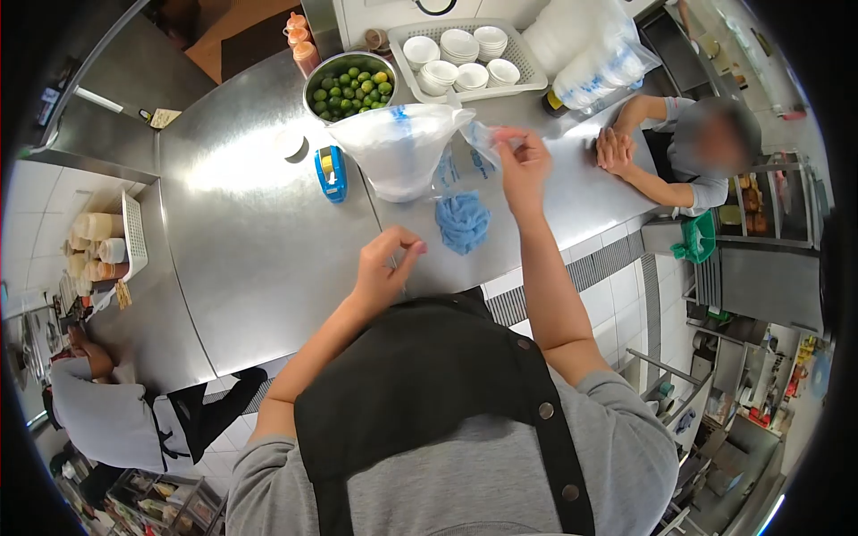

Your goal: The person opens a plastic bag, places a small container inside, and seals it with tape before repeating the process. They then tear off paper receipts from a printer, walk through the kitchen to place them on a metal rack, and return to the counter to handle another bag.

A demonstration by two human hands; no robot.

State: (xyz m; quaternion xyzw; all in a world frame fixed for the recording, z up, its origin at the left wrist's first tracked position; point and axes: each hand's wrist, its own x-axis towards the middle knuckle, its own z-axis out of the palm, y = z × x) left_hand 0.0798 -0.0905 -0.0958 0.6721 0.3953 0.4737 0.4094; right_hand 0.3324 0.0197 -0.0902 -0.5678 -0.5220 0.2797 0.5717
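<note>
A clear plastic bag [398,156] with blue print and white contents stands on the steel table. My right hand [525,167] pinches the loose end of this bag, drawn out to the right. My left hand [386,268] is apart from the bag, nearer my body, with fingers curled and thumb close to the index finger. Whether anything small is between them cannot be made out. A crumpled blue cloth [463,222] lies between my hands, below the bag. Left of the bag is a blue tape dispenser [331,174] with a yellow roll.
Behind the bag are a metal bowl of green limes [354,87] and a grey basket [527,77] of stacked white cups. More plastic bags [594,54] stand at the back right. A person [688,147] leans on the table at right; another person [125,411] works at far left.
</note>
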